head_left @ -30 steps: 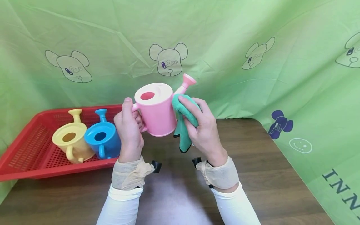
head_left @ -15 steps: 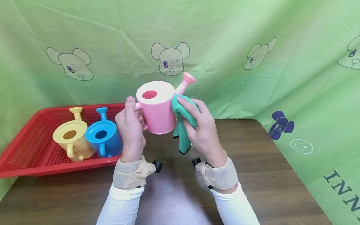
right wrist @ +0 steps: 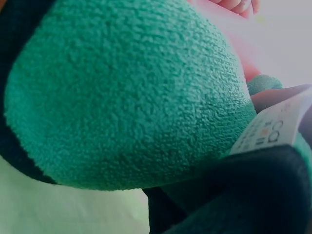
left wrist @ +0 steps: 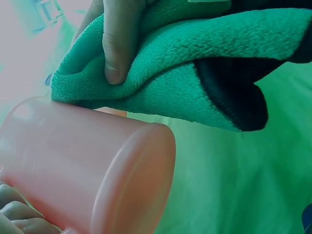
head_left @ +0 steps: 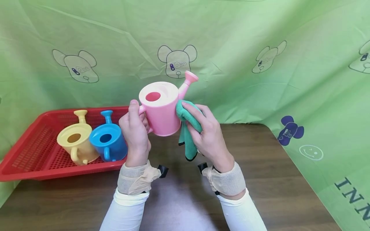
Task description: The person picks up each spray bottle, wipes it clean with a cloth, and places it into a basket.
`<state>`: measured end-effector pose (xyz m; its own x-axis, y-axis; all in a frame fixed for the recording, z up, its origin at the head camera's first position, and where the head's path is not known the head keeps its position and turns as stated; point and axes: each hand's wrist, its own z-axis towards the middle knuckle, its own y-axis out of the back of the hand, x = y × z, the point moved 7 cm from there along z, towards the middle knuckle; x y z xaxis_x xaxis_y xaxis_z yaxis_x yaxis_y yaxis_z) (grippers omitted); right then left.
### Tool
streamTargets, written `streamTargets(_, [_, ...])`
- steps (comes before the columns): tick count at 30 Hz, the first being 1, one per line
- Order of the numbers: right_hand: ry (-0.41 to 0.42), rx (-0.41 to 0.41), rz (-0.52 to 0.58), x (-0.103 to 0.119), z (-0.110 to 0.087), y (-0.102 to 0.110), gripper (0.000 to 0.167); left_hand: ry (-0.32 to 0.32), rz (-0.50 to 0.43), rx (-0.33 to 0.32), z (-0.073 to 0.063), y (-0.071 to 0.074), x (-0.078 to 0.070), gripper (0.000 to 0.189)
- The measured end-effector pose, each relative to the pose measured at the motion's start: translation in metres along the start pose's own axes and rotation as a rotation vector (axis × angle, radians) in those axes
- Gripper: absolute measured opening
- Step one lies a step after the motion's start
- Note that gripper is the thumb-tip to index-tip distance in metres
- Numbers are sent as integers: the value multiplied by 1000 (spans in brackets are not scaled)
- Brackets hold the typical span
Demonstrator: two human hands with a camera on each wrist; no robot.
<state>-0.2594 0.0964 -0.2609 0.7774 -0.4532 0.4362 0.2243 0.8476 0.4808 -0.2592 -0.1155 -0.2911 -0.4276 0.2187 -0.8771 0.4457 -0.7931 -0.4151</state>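
Observation:
A pink watering can is held up above the table, its spout pointing up to the right. My left hand grips its handle, with the thumb on top. In my right hand is a bunched green cloth with dark edging, pressed against the can's side just below the spout. The left wrist view shows the cloth touching the can's wall, near its upper end, while the base faces the camera. Up close in the right wrist view, the cloth covers most of the can; a white label shows.
A red plastic basket stands at the left on the wooden table. Inside it, a yellow watering can and a blue watering can sit side by side. A green printed curtain hangs behind and to the right.
The pink watering can has risen slightly in view, and the cloth now sits slightly lower along its side. Both hands keep their holds. The basket appears shifted a little to the right.

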Motion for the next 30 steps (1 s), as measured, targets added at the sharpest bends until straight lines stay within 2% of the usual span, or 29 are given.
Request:
streamTargets(8, [-20, 63, -13, -1, -2, -4, 49, -35, -46, -15, 1, 2, -2, 50])
streamTargets(17, [-35, 129, -36, -4, -3, -10, 49, -109, -190, -48, 2, 4, -12, 51])
streamTargets(30, [-37, 174, -75, -7, -4, -16, 48, -182, -271, -78, 4, 9, -20, 52])
